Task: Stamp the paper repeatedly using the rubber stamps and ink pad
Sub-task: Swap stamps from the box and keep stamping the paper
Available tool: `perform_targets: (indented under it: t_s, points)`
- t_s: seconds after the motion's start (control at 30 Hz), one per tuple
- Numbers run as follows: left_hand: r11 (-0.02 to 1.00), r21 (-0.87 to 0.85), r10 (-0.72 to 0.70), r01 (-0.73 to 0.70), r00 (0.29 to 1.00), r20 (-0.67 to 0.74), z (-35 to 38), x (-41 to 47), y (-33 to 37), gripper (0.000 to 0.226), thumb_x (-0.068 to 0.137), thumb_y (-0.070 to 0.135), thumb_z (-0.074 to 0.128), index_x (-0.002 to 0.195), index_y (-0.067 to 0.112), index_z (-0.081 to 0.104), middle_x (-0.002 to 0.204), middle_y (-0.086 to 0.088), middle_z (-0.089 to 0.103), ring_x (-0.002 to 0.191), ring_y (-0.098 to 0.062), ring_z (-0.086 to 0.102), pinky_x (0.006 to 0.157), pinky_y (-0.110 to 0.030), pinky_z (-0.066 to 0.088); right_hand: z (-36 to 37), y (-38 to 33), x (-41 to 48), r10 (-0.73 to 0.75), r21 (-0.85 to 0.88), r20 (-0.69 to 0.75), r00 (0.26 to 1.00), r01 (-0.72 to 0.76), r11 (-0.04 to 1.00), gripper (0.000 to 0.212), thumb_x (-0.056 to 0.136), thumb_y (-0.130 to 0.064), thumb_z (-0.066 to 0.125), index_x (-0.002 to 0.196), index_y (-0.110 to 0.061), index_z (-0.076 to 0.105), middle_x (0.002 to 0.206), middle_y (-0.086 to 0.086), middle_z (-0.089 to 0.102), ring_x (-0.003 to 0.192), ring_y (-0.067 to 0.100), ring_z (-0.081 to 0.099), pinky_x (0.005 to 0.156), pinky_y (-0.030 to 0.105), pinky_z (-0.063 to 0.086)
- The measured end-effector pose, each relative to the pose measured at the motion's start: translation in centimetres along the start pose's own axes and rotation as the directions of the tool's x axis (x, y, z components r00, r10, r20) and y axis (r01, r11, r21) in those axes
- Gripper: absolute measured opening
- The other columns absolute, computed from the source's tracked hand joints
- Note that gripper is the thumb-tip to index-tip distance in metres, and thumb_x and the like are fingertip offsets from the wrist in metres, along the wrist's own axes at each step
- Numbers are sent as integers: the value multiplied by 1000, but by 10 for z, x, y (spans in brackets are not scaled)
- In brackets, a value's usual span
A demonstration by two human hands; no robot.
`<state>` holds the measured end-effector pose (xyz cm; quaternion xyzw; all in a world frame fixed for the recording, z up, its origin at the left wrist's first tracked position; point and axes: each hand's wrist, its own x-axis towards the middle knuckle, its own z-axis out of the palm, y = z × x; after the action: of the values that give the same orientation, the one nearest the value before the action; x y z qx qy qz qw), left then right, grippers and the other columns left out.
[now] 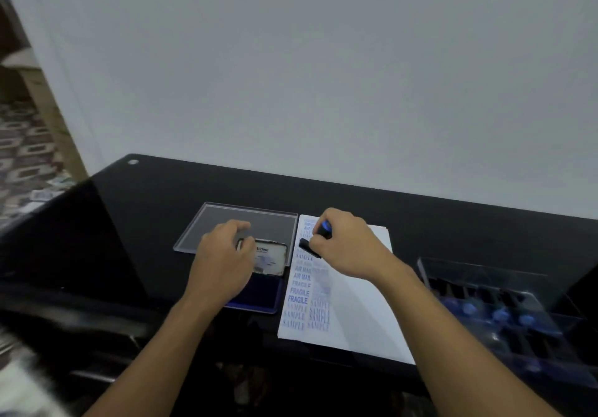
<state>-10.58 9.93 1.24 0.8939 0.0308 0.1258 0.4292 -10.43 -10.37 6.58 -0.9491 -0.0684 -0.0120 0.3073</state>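
A sheet of white paper (pixel 356 303) lies flat on a glossy black table (pixel 161 190), near the middle of its near half. Two columns of blue stamped words (pixel 299 297) run down the sheet's left edge; SAMPLE, AIR MAIL and FRAGILE are readable, while the prints at the far end are too blurred to read. The right hand (pixel 349 245) is over the far left part of the sheet. Its fingers and thumb are curled round a small black rubber stamp with a blue top (pixel 320 235), pinching it near the top. The stamp is tilted, with its black base pointing down and to the left over the printed column; whether the base touches the paper cannot be told. Just left of the sheet sits an open ink pad with a dark blue inking surface (pixel 259 297), and its hinged metal lid with a printed label (pixel 271 258) stands up at the far side. The left hand (pixel 220 261) is over the left part of this pad with its fingers curled at the lid's far left corner. They seem to touch the lid, but it is not clear whether they grip it. Behind the pad a flat clear plastic cover (pixel 252 219) lies on the table. Well to the right of the sheet stands a clear plastic compartment box (pixel 550 368), which holds more stamps with round blue knobs (pixel 500 314). A plain pale wall (pixel 323 77) rises behind the table.
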Motion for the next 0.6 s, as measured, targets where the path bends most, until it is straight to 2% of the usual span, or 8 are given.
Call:
perform_targets:
  t_s: [0.1,0.23,0.27,0.4,0.53,0.6]
  points:
    - [1000,11,-17,17,1000,-10,-7,2,-10,31,99,22,53,129,21,60,134,5,58,118,-12,50,95,-30,41,9,-10,6,-39,7,21,999,39,999,13,93,-25,59,92,-13,54,82,3,60,68,15,55,63,35,51]
    - [999,18,-36,36,999,-19,-11,2,-20,34,100,22,51,133,20,58,137,6,56,96,1,49,84,-23,36,21,-20,13,-85,13,63,994,84,996,14,96,-27,54,92,-13,52,81,2,59,64,13,49,57,27,41]
    - [999,25,-36,37,999,-20,-12,3,-22,35,100,22,51,134,21,58,138,6,56,98,1,50,85,-23,35,23,-22,15,-94,14,74,993,93,996,14,96,-27,54,94,-13,53,82,2,59,65,13,49,58,27,42]
    - [998,40,-42,43,999,-9,-14,8,-36,38,101,22,49,138,18,56,144,5,53,129,-12,47,96,-25,35,32,-28,21,-130,41,100,986,127,991,7,94,-22,54,94,-16,55,87,0,62,67,13,53,59,27,45]
    - [993,116,-31,29,999,20,-10,13,-62,39,101,20,50,140,15,55,146,2,52,135,-14,45,104,-26,34,44,-33,28,-141,15,145,979,140,990,7,94,-21,54,90,-16,57,85,-1,64,67,11,55,58,25,45]
    - [986,163,-36,29,999,38,-6,14,-81,41,100,19,50,140,13,55,149,-1,51,139,-16,41,111,-31,33,54,-36,30,-124,-7,172,977,127,992,12,96,-25,51,91,-16,57,84,1,65,68,13,57,60,28,46]
